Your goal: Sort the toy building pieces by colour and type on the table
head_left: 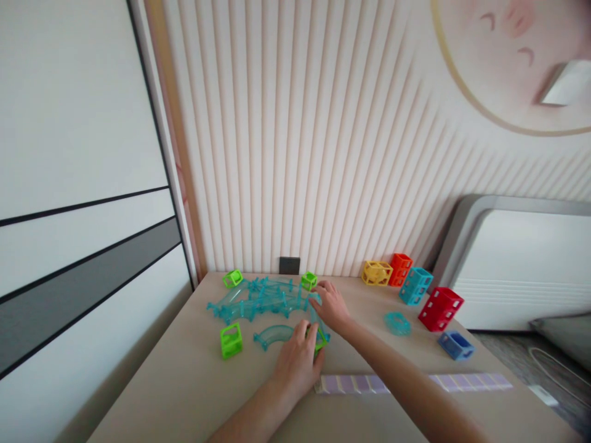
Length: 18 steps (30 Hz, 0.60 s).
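A heap of clear teal track pieces (258, 299) lies at the far middle of the beige table (184, 387). My left hand (298, 360) rests with fingers curled over a green cube (319, 338) beside a curved teal track piece (276, 335). My right hand (330, 304) reaches across to the right end of the teal heap, fingers bent on a teal piece there. Another green cube (231, 340) stands left of the curved piece. Two more green cubes (232, 278) sit behind the heap, one of them (309, 280) near my right fingertips.
At the back right stand a yellow cube (376, 272), an orange block (399, 269), a teal block (415, 285) and a red block (440, 307). A blue cube (455, 344) and a teal ring piece (397, 323) lie nearer. A lilac strip (466, 381) runs under my right forearm.
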Each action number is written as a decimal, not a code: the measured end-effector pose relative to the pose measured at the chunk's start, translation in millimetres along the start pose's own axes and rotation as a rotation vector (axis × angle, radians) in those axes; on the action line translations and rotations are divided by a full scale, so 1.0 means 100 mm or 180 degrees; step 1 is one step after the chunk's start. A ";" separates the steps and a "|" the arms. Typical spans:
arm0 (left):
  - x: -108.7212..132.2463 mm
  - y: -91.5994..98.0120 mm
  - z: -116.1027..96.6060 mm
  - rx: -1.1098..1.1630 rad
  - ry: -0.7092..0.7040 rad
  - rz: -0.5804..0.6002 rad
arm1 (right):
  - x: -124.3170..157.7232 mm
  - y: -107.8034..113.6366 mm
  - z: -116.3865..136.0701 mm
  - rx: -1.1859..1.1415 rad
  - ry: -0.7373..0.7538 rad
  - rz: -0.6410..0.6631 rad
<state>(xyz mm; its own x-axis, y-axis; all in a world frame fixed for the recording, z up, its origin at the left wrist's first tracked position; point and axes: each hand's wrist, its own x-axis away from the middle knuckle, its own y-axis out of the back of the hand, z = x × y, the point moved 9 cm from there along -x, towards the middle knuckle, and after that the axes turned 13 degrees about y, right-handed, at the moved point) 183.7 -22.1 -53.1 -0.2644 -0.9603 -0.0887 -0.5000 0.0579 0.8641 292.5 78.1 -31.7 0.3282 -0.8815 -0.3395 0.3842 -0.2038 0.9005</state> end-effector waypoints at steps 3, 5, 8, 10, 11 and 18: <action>0.00 0.01 0.00 -0.0077 -0.0031 -0.0101 | 0.22 -0.09 0.08 0.0110 0.0107 0.0406; 0.01 0.04 -0.02 -0.0112 -0.0068 -0.0151 | 0.26 -0.13 0.07 0.0141 0.0081 0.0510; 0.04 0.09 -0.06 -0.0140 -0.0141 -0.0161 | 0.19 -0.16 0.03 0.0175 0.0078 0.0531; 0.06 0.11 -0.09 -0.0134 -0.0192 -0.0120 | 0.10 -0.17 0.03 0.0191 0.0110 0.0557; 0.06 0.11 -0.10 -0.0132 -0.0214 -0.0090 | 0.05 -0.16 0.03 0.0201 0.0131 0.0569; 0.06 0.08 -0.09 -0.0169 -0.0248 -0.0039 | 0.09 0.20 -0.09 0.0585 -0.0083 0.0481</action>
<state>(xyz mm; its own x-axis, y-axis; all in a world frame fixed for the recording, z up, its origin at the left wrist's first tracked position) 185.7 -30.3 -42.4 -0.3230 -0.9366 -0.1359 -0.4598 0.0298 0.8875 311.2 69.8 -19.7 0.3467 -0.9181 -0.1920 0.1679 -0.1406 0.9757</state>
